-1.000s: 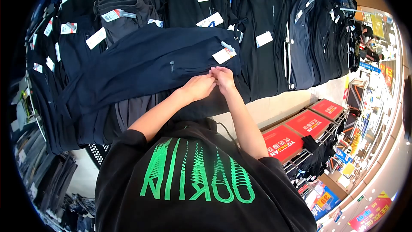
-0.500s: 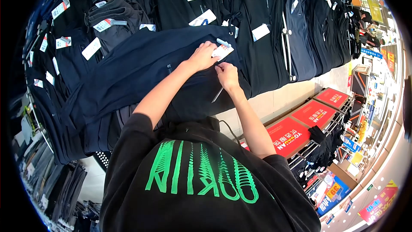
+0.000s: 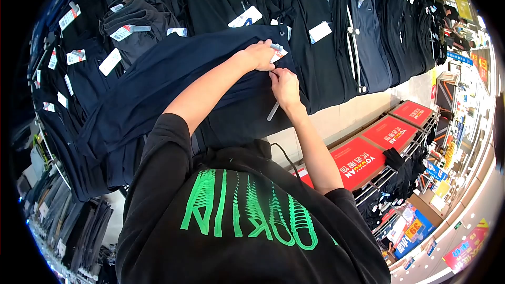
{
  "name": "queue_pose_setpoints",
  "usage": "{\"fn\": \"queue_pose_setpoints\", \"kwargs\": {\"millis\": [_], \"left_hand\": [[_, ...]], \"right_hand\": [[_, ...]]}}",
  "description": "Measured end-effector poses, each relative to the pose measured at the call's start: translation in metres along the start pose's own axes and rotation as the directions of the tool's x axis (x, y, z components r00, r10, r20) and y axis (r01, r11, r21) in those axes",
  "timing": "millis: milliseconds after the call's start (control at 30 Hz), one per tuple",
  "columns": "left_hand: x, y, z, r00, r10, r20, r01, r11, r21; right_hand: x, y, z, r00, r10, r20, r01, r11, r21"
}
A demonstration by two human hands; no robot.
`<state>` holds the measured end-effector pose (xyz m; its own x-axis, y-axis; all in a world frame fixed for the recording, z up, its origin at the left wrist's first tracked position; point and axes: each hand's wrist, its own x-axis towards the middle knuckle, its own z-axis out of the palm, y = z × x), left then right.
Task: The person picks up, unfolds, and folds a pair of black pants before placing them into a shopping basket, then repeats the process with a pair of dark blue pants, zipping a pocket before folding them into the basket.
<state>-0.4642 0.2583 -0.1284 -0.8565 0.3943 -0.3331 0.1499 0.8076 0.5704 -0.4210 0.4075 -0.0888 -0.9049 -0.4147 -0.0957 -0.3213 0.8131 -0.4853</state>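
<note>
Dark navy trousers [image 3: 173, 73] lie sideways across the rack in front of me, their waistband end to the right. My left hand [image 3: 259, 56] is closed on the waistband end, fingers curled over the cloth. A white and orange price tag [image 3: 279, 52] with a grey security clip sticks out just beyond these fingertips. Right below, my right hand [image 3: 285, 87] pinches the near edge of the same trousers, thumb and fingers together, close to the left hand. A thin grey rod [image 3: 273, 111] shows under the right wrist.
Folded dark grey trousers [image 3: 139, 16] with tags are stacked at the back left. Black trousers [image 3: 321, 68] hang to the right, beside a white metal rail [image 3: 355, 58]. Red sign boxes [image 3: 360, 163] top a low rack at right. More trousers [image 3: 79, 231] hang at lower left.
Both hands have shifted slightly right and down relative to the view. The left hand now covers more of the price tag. The right hand keeps its pinch at the trousers' edge.
</note>
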Motion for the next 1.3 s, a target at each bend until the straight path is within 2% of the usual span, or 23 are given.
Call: {"fn": "queue_pose_setpoints", "kwargs": {"millis": [100, 167, 233, 267, 333, 367, 400, 500, 533, 633, 667, 800, 1067, 1300], "left_hand": [[-0.004, -0.001, -0.004, 0.978, 0.118, -0.173, -0.104, 0.991, 0.089], [-0.008, -0.004, -0.007, 0.915, 0.284, -0.286, -0.214, 0.944, 0.252], [-0.015, -0.005, -0.014, 0.816, 0.451, -0.361, -0.291, 0.860, 0.419], [-0.018, -0.004, -0.017, 0.805, 0.471, -0.362, -0.300, 0.849, 0.436], [-0.020, -0.004, -0.014, 0.950, 0.264, -0.169, -0.212, 0.939, 0.272], [-0.021, -0.004, -0.014, 0.986, 0.158, -0.056, -0.144, 0.969, 0.199], [-0.027, 0.000, -0.016, 0.987, 0.087, -0.134, -0.087, 0.996, 0.010], [-0.028, 0.017, -0.034, 0.998, -0.055, -0.043, 0.051, 0.995, -0.091], [-0.024, 0.017, -0.032, 0.999, -0.032, -0.013, 0.031, 0.997, -0.073], [-0.002, 0.008, -0.024, 0.964, 0.059, 0.258, -0.020, 0.988, -0.153], [0.010, 0.000, -0.011, 0.967, 0.094, 0.235, -0.058, 0.986, -0.157], [0.011, -0.004, -0.005, 0.978, 0.207, -0.015, -0.203, 0.939, -0.279], [0.002, 0.003, -0.009, 0.989, 0.102, -0.109, -0.136, 0.912, -0.386], [-0.005, 0.013, -0.007, 0.984, 0.029, -0.177, -0.097, 0.916, -0.389]], "right_hand": [[-0.003, -0.003, -0.003, 0.999, -0.006, -0.050, 0.008, 0.999, 0.037], [-0.006, -0.003, -0.005, 0.996, -0.005, -0.086, 0.010, 0.998, 0.060], [-0.011, -0.003, -0.006, 0.992, -0.007, -0.123, 0.017, 0.997, 0.081], [-0.013, -0.003, -0.006, 0.990, 0.001, -0.138, 0.009, 0.997, 0.072], [-0.016, -0.009, -0.007, 0.986, 0.011, -0.165, -0.002, 0.999, 0.054], [-0.017, -0.011, -0.007, 0.985, 0.012, -0.172, -0.003, 0.999, 0.054], [-0.018, -0.013, -0.007, 0.984, 0.012, -0.180, -0.002, 0.999, 0.054], [-0.020, -0.020, -0.008, 0.979, -0.007, -0.205, 0.017, 0.999, 0.049], [-0.021, -0.021, -0.009, 0.977, -0.016, -0.213, 0.026, 0.999, 0.046], [-0.023, -0.026, -0.012, 0.984, -0.028, -0.173, 0.033, 0.999, 0.022], [-0.022, -0.026, -0.012, 0.984, -0.039, -0.175, 0.041, 0.999, 0.008], [-0.018, -0.026, -0.014, 0.982, -0.102, -0.158, 0.094, 0.994, -0.063], [-0.013, -0.031, -0.014, 0.963, -0.264, -0.053, 0.250, 0.948, -0.196], [-0.015, -0.027, -0.015, 0.944, -0.329, -0.025, 0.317, 0.925, -0.211]]}}
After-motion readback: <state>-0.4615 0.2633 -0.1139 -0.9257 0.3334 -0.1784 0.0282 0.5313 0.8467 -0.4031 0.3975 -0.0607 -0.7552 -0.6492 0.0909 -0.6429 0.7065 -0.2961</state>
